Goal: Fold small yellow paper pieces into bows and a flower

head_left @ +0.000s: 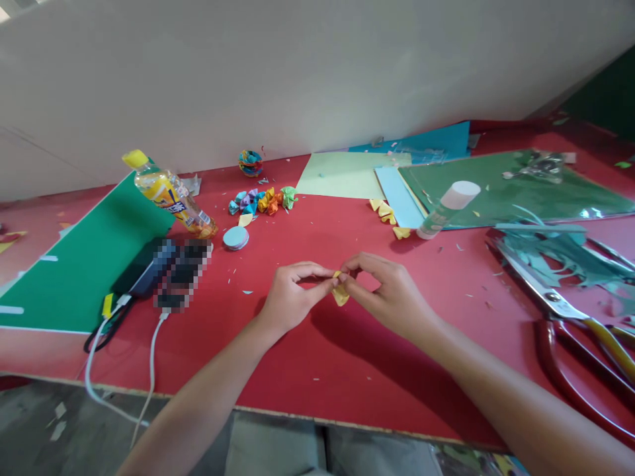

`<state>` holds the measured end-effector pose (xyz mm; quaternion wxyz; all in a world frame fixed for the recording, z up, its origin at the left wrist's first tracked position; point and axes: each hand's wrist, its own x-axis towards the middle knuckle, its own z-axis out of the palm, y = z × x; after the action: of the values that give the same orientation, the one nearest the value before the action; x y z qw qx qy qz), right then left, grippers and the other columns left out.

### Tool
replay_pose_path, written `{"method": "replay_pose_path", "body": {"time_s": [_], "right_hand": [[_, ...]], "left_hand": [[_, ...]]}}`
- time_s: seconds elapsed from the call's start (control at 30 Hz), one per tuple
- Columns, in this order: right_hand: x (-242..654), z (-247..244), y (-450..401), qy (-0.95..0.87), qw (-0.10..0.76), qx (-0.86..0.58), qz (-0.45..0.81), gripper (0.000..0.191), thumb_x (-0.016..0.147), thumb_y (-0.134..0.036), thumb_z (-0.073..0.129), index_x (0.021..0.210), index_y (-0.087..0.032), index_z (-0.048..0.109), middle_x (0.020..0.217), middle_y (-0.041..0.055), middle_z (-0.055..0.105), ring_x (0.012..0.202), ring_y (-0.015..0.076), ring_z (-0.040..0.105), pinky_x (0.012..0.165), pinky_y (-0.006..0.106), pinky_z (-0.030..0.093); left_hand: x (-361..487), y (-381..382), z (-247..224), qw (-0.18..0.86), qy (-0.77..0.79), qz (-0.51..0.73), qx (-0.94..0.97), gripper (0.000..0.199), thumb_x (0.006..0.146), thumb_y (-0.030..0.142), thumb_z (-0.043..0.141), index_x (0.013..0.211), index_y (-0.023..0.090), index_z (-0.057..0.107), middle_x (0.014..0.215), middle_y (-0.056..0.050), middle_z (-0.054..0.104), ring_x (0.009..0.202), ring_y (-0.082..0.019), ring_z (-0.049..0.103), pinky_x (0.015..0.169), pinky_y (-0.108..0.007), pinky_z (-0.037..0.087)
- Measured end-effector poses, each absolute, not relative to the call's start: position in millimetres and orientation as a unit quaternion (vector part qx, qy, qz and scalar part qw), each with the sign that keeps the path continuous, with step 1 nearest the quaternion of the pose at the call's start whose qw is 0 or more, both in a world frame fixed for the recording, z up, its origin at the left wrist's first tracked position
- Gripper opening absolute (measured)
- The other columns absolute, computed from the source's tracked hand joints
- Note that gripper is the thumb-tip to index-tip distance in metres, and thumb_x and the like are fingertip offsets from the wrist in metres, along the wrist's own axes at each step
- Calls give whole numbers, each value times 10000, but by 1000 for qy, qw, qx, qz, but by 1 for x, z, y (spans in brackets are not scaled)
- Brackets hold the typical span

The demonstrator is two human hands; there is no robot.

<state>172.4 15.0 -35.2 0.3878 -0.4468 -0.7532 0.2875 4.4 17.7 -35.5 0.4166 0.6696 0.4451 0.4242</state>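
Observation:
A small folded piece of yellow paper [340, 291] is pinched between both hands over the middle of the red table. My left hand [296, 291] grips its left side between thumb and fingers. On the other side, my right hand [384, 284] holds it with thumb and fingertips, partly covering its top. Several folded yellow paper pieces [384, 211] lie beyond my right hand, near a glue stick [449, 209] with a white cap. Beyond my left hand are a stack of pale round paper discs [235, 238] and several colourful crumpled paper pieces [268, 201].
A drink bottle [171, 198] leans at the left, near a black power bank [143, 268], a phone [184, 274] and white cables. Large red-handled scissors [555, 304] lie at the right by teal scraps [550, 251]. Paper sheets [342, 175] and a multicoloured paper ball [251, 163] sit along the wall.

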Motion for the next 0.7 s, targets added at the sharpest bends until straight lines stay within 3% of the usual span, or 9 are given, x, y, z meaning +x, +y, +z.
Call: {"method": "replay_pose_path", "body": {"time_s": [0.23,0.5,0.7], "right_hand": [[172,-35,16,-752,390,-450,283,101,821,-211,510,728,-188,540,694,7,576,632,121,533,578,233,399],[174,-36,17,-753,393,-443,287,57,825,-192,501,791,-192,547,772,26,579,720,142,546,655,259,427],[177,-35,21,-802,363,-415,230,120,858,-201,458,790,-185,555,818,53,596,739,156,545,651,275,417]], "left_hand": [[3,18,-35,456,440,414,653,99,737,229,629,771,163,693,747,-44,669,703,-138,626,637,-237,511],[3,20,-34,444,477,442,616,109,704,266,665,739,168,697,734,-37,683,694,-141,628,604,-224,499],[0,20,-32,432,463,376,677,161,771,267,592,836,167,699,791,-50,671,727,-138,614,627,-223,483]]}}
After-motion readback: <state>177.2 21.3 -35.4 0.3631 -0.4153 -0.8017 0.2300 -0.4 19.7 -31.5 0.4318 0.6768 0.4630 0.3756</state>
